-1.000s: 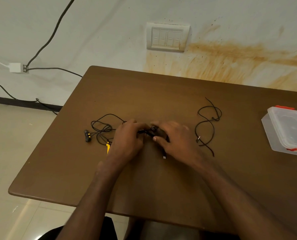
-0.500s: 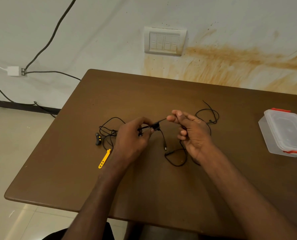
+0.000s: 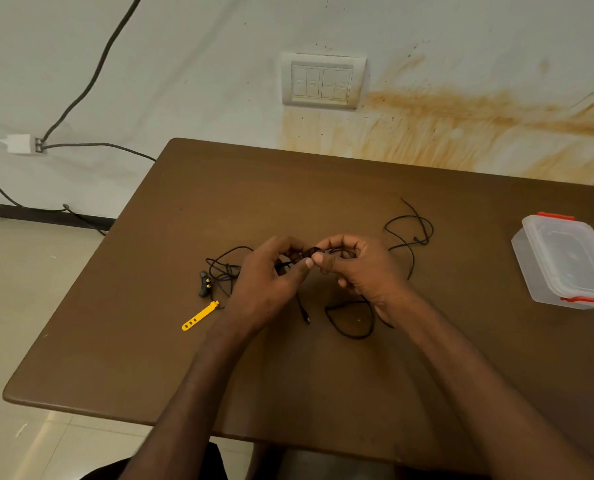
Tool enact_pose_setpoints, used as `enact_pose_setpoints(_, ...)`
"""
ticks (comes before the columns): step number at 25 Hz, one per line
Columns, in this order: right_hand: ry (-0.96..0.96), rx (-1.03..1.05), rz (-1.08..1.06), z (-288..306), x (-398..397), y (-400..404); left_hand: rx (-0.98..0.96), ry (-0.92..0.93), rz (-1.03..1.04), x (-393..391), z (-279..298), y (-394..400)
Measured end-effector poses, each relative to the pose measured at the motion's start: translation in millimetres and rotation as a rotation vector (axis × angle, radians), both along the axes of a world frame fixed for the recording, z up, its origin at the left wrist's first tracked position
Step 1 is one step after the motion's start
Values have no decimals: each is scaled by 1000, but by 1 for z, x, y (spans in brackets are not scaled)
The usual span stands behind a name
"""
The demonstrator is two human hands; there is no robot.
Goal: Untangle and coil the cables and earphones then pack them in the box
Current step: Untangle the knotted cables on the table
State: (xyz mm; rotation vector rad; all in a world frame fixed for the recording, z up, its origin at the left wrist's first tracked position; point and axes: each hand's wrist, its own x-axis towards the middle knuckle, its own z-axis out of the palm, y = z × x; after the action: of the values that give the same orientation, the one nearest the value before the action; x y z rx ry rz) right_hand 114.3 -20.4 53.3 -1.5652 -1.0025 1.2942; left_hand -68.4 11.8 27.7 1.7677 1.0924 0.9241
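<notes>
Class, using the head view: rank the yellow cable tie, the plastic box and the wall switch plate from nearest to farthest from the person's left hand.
1. Yellow cable tie: on the table just left of and below the left hand.
2. Wall switch plate: up on the wall, beyond the table's far edge.
3. Plastic box: at the table's right side, past the right hand.

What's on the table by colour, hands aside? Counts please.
Black: 2, the cable tangle that both hands pinch at the middle, and the earphones with yellow dots; how many separate cables are in the tangle cannot be told.
Yellow: 1, the cable tie.
Clear with red clips: 1, the lidded box.
Total: 4
</notes>
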Motion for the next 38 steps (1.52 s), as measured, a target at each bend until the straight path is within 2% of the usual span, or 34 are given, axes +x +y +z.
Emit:
enact_pose_setpoints(4,349,-109,-9,1,4,2,44,-12,81,2,3,-1)
enact_pose_setpoints(6,420,-109,26,2,4,2,90,-20,132,2,2,0)
enact_pose_setpoints(10,306,-131,-50,-3,-10,-1,59,-86,160,7,-1,-4)
enact_pose_setpoints(15,454,-154,-152,-4,-10,1,58,-93,131,12,1,-9)
enact_pose_setpoints(19,524,-148,-159,-4,0,3,113,1,88,5,4,-8)
enact_pose_setpoints(26,317,-112,-11,-1,-3,0,104,40,249,5,1,-5)
enact_pose_setpoints(30,292,-90,-324,-8,5,6,116,-5,272,-2,6,-2)
enact_pose_setpoints(32,179,-84,-460,-10,20,6,135,-60,362,-7,10,-2)
enact_pose_setpoints(33,68,-77,-471,-11,28,4,151,-18,400,-10,10,-1)
enact_pose_setpoints(36,-444,-72,-265,-12,44,0,214,490,383,-16,10,-2)
enact_pose_setpoints(38,-826,-40,-160,-14,46,-4,263,681,329,-20,8,-6)
